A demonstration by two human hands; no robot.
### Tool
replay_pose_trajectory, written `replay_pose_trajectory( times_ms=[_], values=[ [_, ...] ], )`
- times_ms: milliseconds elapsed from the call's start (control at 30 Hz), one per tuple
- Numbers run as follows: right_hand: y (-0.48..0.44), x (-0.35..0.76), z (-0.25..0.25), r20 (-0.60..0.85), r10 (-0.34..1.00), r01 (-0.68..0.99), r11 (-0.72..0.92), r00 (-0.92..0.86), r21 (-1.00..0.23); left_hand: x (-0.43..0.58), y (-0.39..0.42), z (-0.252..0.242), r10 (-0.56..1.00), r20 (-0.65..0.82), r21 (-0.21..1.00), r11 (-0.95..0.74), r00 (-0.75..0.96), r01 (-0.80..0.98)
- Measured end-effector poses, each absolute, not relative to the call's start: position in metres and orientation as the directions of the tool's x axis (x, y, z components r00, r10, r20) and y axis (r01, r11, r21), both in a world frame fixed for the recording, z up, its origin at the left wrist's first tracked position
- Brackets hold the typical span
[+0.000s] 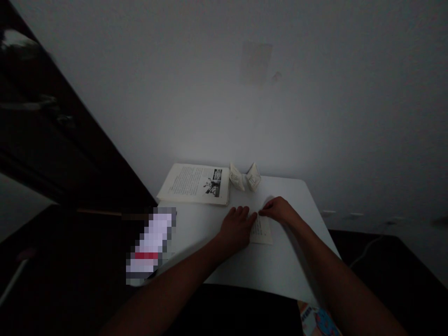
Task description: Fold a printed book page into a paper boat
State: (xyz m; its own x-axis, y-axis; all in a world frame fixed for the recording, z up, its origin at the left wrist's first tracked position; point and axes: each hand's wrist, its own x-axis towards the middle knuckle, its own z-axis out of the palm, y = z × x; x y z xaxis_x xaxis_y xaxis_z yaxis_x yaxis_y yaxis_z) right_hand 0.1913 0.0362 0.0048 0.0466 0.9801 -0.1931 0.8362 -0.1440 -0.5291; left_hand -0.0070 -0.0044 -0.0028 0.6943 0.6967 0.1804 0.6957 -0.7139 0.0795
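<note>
Your left hand rests loosely spread on the printed sheet, nearer you and right of the book, your right hand bunched at the sheet's far edge, grip unclear

Premises appear domestic: dark door with handle, marked plain wall, small white table, open book.

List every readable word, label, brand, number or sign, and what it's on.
None legible.
Book page: printed lines, too small.
Small printed sheet: text lines, too small.
Folded paper: marks, too faint to read.
Colourful printed item, lower right: lettering, too blurred.
Pixelated bright object: unreadable.
</note>
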Motion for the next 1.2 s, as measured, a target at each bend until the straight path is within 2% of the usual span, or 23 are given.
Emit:
replay_pose_trajectory(
  times_ms=[233,633,1200],
  values=[
    [0.034,0.194,0.005,-0.194,0.98,0.838,-0.133,0.033,-0.529,-0.015,-0.004,-0.01,0.72,0.236,0.166,-0.692,0.653,0.703],
    [0.029,0.193,0.007,-0.17,0.984,0.845,-0.137,0.056,-0.517,-0.017,-0.005,-0.011,0.742,0.239,0.2,-0.669,0.627,0.715],
    [0.026,0.206,0.002,-0.146,0.987,0.807,-0.14,0.067,-0.574,-0.017,-0.007,-0.009,0.752,0.24,0.229,-0.659,0.614,0.717]
  ],
)
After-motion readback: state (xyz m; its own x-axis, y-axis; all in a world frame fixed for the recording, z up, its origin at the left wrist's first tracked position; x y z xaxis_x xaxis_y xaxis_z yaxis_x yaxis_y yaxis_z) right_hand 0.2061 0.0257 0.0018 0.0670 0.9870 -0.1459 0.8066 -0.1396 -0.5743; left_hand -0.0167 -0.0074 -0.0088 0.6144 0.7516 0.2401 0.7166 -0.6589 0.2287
